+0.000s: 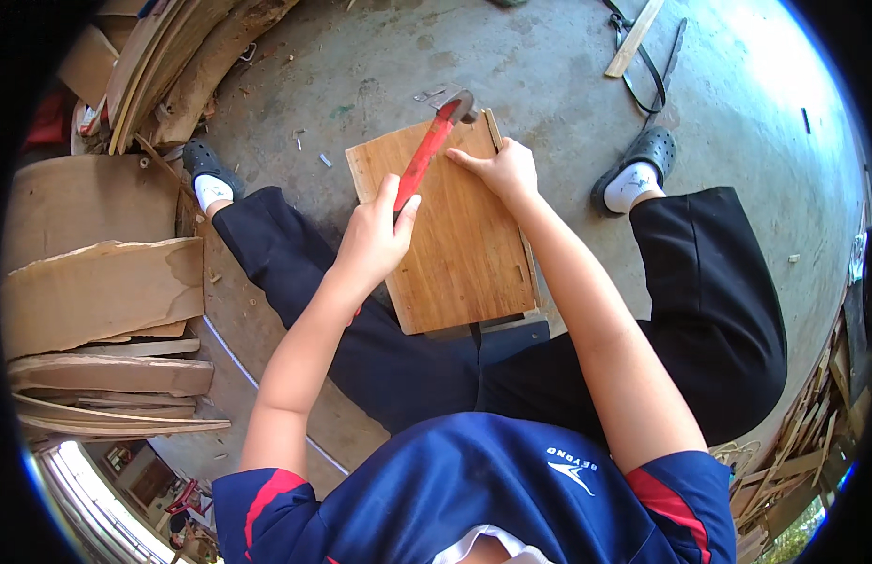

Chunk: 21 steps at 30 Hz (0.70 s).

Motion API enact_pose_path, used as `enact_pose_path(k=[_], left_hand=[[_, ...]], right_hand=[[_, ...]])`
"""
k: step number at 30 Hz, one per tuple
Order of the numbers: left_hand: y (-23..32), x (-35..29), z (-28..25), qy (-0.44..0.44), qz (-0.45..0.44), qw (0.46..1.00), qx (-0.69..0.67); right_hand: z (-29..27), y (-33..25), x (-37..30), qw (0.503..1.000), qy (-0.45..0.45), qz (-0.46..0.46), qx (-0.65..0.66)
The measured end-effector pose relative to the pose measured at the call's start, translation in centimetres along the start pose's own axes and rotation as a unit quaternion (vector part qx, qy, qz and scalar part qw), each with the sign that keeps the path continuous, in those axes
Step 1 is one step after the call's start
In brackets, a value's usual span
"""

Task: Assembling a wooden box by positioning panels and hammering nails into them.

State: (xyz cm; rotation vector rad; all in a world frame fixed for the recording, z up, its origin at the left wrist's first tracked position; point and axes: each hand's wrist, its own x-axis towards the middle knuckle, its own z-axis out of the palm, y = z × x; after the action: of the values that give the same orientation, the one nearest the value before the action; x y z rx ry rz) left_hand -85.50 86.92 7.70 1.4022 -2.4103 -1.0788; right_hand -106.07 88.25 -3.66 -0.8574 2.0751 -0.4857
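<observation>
My left hand (373, 233) is closed round the red handle of a claw hammer (423, 160). The hammer's metal head hangs over the far edge of a brown wooden panel (459, 254), though I cannot tell whether it touches. My right hand (511, 175) grips the panel's far right side, thumb on the top face and fingers over the edge, partly hidden. Along that side runs a narrow wooden strip (528, 256). The panel lies between my legs, slightly tilted. A small shiny piece (434, 95) beside the hammer head is too small to make out.
Wooden boards (107, 291) are stacked at the left, with more planks (163, 75) leaning at the far left. Scrap wood (802, 442) piles up on the right. A black strap (643, 85) and a wooden slat (635, 38) lie far right. My black clogs (654, 150) flank the panel.
</observation>
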Motion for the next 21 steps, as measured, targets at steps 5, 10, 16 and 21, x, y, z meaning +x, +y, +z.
enact_pose_path(k=[5, 10, 16, 21], left_hand=[[0.5, -0.8, 1.7, 0.095, 0.014, 0.995, -0.035], [1.3, -0.5, 0.1, 0.010, -0.036, 0.999, -0.027], [0.2, -0.8, 2.4, 0.059, -0.011, 0.998, 0.021], [2.7, -1.3, 0.0, 0.100, 0.044, 0.991, -0.077]], right_hand=[[0.1, -0.5, -0.3, 1.000, 0.013, 0.002, -0.013], [-0.3, -0.5, -0.4, 0.999, 0.015, 0.007, -0.041], [-0.1, -0.8, -0.5, 0.999, -0.004, 0.014, -0.030], [-0.2, -0.2, -0.6, 1.000, 0.023, 0.010, -0.018]])
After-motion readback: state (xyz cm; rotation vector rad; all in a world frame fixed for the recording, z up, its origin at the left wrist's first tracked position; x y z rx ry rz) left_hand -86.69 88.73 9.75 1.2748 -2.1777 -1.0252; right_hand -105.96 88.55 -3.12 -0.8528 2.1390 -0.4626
